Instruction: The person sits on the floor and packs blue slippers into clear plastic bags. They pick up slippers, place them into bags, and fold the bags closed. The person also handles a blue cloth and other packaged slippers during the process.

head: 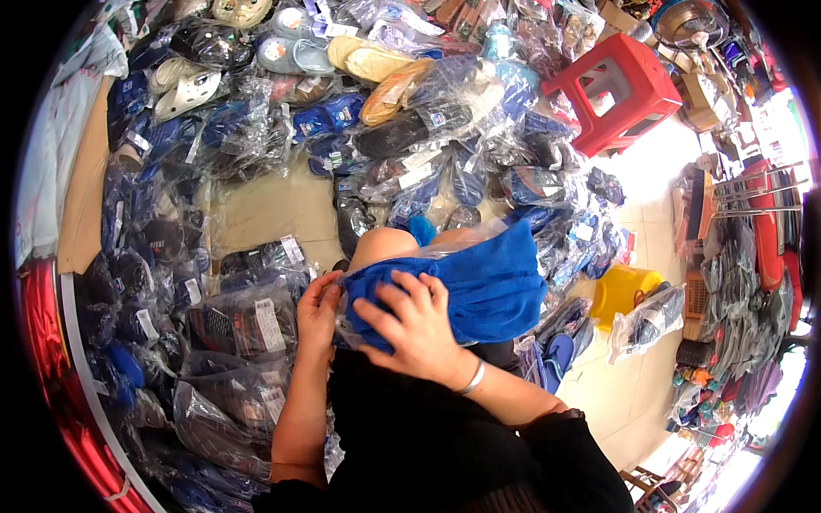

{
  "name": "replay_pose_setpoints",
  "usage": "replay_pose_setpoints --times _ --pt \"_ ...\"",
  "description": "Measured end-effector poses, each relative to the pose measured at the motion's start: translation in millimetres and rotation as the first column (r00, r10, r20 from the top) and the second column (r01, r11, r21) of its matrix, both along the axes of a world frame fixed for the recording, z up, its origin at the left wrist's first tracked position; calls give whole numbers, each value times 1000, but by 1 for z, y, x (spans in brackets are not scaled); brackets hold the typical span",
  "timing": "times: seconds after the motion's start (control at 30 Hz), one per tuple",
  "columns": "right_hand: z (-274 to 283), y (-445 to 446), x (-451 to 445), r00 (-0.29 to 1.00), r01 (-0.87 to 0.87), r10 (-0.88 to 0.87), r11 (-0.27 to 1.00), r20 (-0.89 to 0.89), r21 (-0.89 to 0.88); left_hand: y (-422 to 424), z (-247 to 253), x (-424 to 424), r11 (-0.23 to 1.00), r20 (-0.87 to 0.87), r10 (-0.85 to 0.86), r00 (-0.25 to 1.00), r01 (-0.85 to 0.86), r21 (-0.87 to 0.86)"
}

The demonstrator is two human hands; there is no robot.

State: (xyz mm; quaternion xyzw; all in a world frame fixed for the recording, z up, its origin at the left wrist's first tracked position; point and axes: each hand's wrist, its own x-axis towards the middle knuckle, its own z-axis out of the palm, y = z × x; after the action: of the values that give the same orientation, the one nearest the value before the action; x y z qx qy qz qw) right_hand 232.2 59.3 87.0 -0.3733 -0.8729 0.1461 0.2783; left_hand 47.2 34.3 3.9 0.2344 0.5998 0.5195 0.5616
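A blue cloth (494, 282), perhaps a towel, lies across my lap and knees. Clear plastic (471, 240) shows along its upper edge and around its left end. My left hand (319, 311) pinches that left end between thumb and fingers. On top of the cloth rests my right hand (417, 320), its fingers spread and slightly blurred. Another bit of blue material (422, 229) shows between my knees, partly hidden.
Bagged shoes and slippers (237, 320) cover the floor on the left and ahead. To the right are a red plastic stool (632, 96), a yellow plastic stool (625, 292), blue flip-flops (558, 359) and a broom head (699, 205). An electric fan (689, 25) stands at upper right.
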Motion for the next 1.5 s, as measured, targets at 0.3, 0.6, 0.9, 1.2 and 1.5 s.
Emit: replay_pose_setpoints --times 0.3,0.6,0.9,1.2,1.5 --pt "-61 36 142 797 561 -595 792 -99 -241 0 5 1 997 -53 34 998 -30 73" --pt "-5 -9 40 1000 -28 29 990 1 -136 -4 0 -1 997 49 -25 998 22 77" --pt "-58 25 132 839 520 -536 840 -92 -154 -11 22 -5 993 1 -109 994 109 39" --pt "66 8 -8 972 -237 236 970 -13 -45 -29 68 0 885 -393 -238 888 365 289" --pt "0 13 126 889 449 -424 881 173 -150 -45 50 -2 872 -347 -275 897 384 303"
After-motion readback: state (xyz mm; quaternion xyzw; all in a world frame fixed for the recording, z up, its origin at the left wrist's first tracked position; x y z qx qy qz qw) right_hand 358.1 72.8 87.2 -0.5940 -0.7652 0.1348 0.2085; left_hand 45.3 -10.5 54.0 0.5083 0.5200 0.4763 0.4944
